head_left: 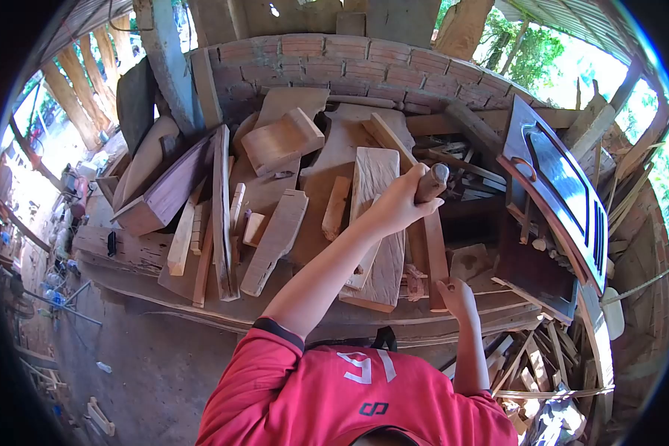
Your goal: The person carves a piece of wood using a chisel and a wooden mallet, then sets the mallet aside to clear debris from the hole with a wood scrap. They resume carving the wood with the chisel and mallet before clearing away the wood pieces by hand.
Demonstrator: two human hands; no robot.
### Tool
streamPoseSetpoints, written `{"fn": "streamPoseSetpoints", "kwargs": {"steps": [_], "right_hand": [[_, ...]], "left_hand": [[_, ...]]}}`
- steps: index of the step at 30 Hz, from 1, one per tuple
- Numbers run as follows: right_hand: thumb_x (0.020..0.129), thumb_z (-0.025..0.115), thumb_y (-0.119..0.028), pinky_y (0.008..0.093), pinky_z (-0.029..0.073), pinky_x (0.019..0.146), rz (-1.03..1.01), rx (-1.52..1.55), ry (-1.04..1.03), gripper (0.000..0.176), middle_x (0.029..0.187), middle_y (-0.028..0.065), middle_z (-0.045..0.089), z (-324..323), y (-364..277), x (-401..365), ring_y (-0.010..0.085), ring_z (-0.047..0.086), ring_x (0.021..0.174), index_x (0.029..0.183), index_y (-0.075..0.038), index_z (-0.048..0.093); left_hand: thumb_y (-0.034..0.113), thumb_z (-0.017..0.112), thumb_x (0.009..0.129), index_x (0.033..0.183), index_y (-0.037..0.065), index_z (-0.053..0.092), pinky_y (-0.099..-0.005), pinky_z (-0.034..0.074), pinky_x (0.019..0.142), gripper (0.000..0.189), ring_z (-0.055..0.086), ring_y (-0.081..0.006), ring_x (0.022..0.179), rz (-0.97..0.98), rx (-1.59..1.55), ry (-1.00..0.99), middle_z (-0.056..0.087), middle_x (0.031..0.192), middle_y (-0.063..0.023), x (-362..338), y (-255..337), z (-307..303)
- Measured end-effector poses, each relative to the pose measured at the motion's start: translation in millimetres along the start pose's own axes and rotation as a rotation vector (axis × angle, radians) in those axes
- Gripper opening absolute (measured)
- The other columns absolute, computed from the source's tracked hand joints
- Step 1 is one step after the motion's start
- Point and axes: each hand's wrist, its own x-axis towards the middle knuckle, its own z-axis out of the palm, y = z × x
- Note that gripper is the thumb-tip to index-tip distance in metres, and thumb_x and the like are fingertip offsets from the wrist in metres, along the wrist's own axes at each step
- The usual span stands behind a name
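My left hand is closed around a tool with a thick, round wooden handle. Its other end is hidden by the hand and forearm, so its kind does not show. Near the front of the bench, my right hand grips the near end of a narrow reddish wooden strip. Just left of that strip lies a thick pale wooden block, partly under my left forearm. A long thin piece of wood slants behind the left hand.
Wood offcuts and a curved block cover the workbench. A dark, glossy panel leans at the right. Behind runs a low brick wall. Scrap wood is heaped at the lower right.
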Motion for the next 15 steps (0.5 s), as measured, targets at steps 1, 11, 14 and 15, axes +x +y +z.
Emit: {"fn": "streamPoseSetpoints", "kwargs": {"steps": [1, 11, 14, 15], "right_hand": [[0.080, 0.057, -0.043, 0.0394, 0.047, 0.077, -0.027, 0.007, 0.010, 0.045, 0.090, 0.0190, 0.064, 0, 1, 1, 0.0334, 0.061, 0.089, 0.101, -0.004, 0.063], [0.083, 0.060, -0.007, 0.0367, 0.031, 0.102, -0.654, 0.820, 0.131, 0.059, 0.133, 0.0152, 0.043, -70, -91, 10, 0.0237, 0.039, 0.126, 0.135, -0.001, 0.032], [0.076, 0.069, -0.029, 0.0377, 0.025, 0.104, -0.838, 0.778, 0.217, 0.072, 0.135, 0.0129, 0.041, -104, -157, 11, 0.0225, 0.034, 0.129, 0.133, -0.002, 0.035], [0.076, 0.069, -0.029, 0.0377, 0.025, 0.104, -0.839, 0.781, 0.214, 0.072, 0.135, 0.0129, 0.041, -104, -174, 23, 0.0225, 0.034, 0.129, 0.133, -0.002, 0.035]], "left_hand": [[0.023, 0.070, 0.076, 0.092, 0.005, 0.047, -0.0333, 0.042, 0.072, 0.033, 0.052, -0.0231, 0.072, 0.003, 0.003, -0.008, 0.054, 0.078, -0.0121, 0, 1, 0], [0.020, 0.071, 0.075, 0.096, 0.002, 0.044, -0.0362, 0.043, 0.071, 0.039, 0.055, -0.0311, 0.076, 0.066, 0.000, 0.007, 0.056, 0.081, -0.0178, 1, -3, 1], [0.020, 0.071, 0.074, 0.099, 0.001, 0.042, -0.0374, 0.044, 0.071, 0.043, 0.059, -0.0366, 0.080, 0.051, -0.010, -0.035, 0.057, 0.083, -0.0210, 2, -2, 3], [0.020, 0.072, 0.073, 0.100, 0.000, 0.043, -0.0369, 0.045, 0.071, 0.045, 0.059, -0.0361, 0.080, 0.026, -0.025, -0.073, 0.058, 0.083, -0.0203, 2, -3, 4]]}}
